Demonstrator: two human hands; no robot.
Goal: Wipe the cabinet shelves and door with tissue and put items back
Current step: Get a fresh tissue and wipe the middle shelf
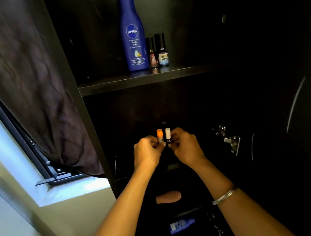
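Two small bottles are pinched upright, the orange-capped bottle (pixel 159 135) by the left hand (pixel 147 151), the white-capped bottle (pixel 168 135) by the right hand (pixel 185 147); either could be dropped through so light a fingertip hold.

I see a dark, faintly glossy wood shelf (pixel 109 84); on it, a glossy blue plastic lotion bottle (pixel 133 33). Beside it, shiny glass nail-polish bottles (pixel 152 53). Left of the shelf, matt dark cloth curtain (pixel 21 74).

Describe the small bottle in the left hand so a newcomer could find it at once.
Start at the shelf with the blue lotion bottle, then drop to the two hands below. The left hand pinches a tiny bottle; its cap is orange, its neighbour's white.
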